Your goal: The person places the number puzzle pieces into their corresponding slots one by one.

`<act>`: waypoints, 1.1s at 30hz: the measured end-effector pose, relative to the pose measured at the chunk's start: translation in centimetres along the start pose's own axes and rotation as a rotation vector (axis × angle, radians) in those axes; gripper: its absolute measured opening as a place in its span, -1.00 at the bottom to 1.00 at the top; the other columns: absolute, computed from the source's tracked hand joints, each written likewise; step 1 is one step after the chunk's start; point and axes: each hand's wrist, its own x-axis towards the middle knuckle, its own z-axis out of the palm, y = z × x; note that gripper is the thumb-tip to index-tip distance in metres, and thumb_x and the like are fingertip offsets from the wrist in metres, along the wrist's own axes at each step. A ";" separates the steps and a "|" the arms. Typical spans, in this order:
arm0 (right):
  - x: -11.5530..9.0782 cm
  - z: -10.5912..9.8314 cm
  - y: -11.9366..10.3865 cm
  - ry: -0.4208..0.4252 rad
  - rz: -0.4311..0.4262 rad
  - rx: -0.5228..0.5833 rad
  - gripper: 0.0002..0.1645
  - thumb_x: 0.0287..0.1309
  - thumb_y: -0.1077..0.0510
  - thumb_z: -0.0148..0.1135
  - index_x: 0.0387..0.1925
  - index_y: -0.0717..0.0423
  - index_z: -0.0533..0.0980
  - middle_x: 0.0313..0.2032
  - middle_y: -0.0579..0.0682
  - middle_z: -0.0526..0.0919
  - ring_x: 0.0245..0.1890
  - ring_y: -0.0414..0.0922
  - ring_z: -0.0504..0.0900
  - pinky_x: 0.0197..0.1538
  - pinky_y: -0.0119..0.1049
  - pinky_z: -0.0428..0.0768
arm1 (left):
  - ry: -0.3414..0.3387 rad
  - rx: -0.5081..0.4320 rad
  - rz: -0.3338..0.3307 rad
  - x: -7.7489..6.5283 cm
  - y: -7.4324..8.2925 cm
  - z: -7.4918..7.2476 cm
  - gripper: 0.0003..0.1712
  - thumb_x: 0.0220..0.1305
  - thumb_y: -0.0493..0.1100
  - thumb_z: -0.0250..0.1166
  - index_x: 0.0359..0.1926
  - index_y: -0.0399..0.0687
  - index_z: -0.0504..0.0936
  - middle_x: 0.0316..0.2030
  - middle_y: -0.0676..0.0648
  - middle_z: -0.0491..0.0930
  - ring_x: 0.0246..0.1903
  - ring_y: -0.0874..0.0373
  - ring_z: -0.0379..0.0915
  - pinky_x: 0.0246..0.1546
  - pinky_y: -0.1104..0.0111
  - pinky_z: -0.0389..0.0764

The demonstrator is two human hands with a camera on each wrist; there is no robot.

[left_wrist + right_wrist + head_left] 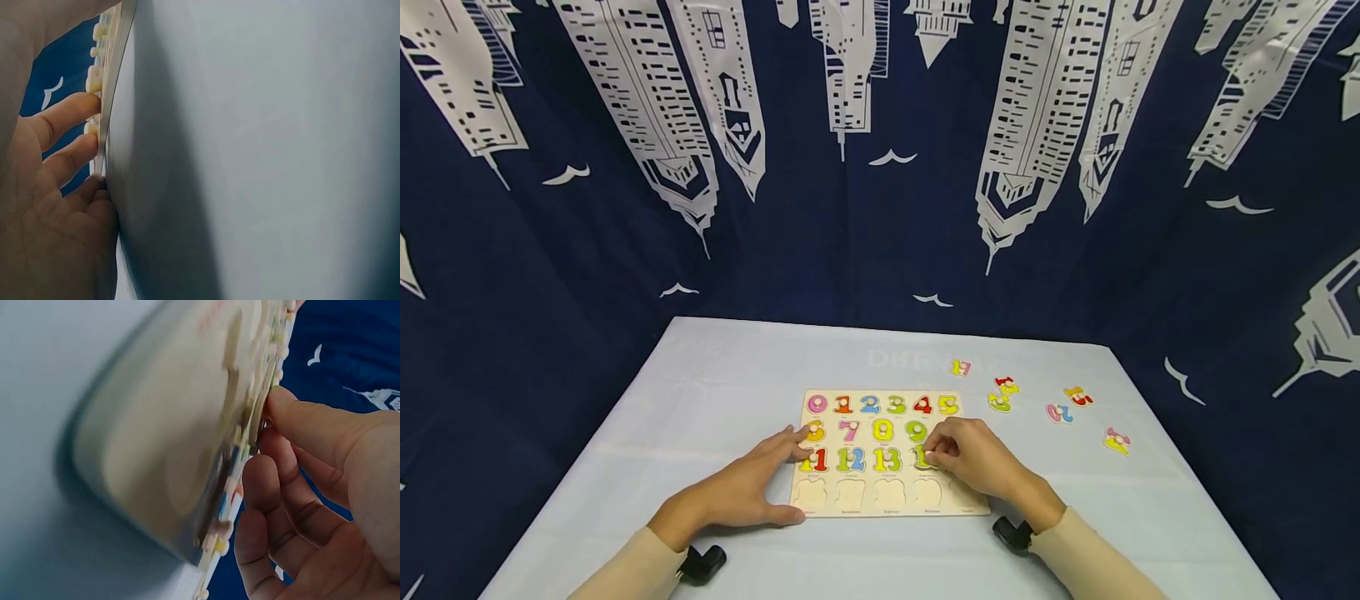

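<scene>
Number piece: in the board's third row; I judge it light, stiff.
Hold: I'd pinch near its middle.
Right hand: pinching it.
Left hand: fingers extended, at the board's left edge.

Room to pass lies over the table off the far-left corner of the number board, with the left hand blocking its left edge, the right hand its right side, loose number pieces its far-right approach.
</scene>
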 end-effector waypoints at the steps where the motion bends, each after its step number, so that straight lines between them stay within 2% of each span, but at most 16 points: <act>1: 0.0 0.1 -0.1 -0.005 0.000 0.004 -0.90 0.44 0.19 0.66 -0.18 -0.06 0.83 -0.36 -0.29 0.71 -0.36 -0.41 0.53 -0.25 -0.47 0.61 | 0.000 0.000 0.000 0.0 0.0 0.0 0.03 0.19 0.32 0.78 0.59 0.22 0.57 0.92 0.05 0.06 0.92 -0.25 -0.09 0.80 -0.42 0.24; 12: 0.0 0.6 -0.6 -0.011 -0.006 0.009 -0.91 0.42 0.22 0.67 -0.17 0.01 0.84 -0.35 -0.26 0.73 -0.36 -0.42 0.55 -0.23 -0.48 0.64 | 0.002 -0.003 0.012 -0.1 0.4 0.0 0.03 0.19 0.29 0.79 0.60 0.22 0.57 0.91 0.02 0.09 0.92 -0.27 -0.08 0.79 -0.43 0.25; 23: 0.0 1.1 -0.8 0.012 -0.010 -0.007 -0.93 0.43 0.21 0.66 -0.17 0.01 0.84 -0.31 -0.25 0.73 -0.33 -0.44 0.58 -0.20 -0.48 0.66 | 0.004 -0.002 0.002 0.0 0.1 -0.1 0.04 0.19 0.29 0.78 0.61 0.18 0.57 0.92 0.04 0.06 0.92 -0.26 -0.09 0.80 -0.42 0.23; 33: 0.1 0.9 -0.2 0.030 -0.081 -0.037 -0.91 0.38 0.20 0.69 -0.17 -0.05 0.87 -0.18 -0.18 0.84 -0.20 -0.38 0.65 -0.10 -0.40 0.75 | 0.002 -0.003 -0.001 0.0 0.1 0.1 0.02 0.18 0.28 0.80 0.58 0.21 0.57 0.92 0.04 0.05 0.92 -0.26 -0.10 0.81 -0.42 0.21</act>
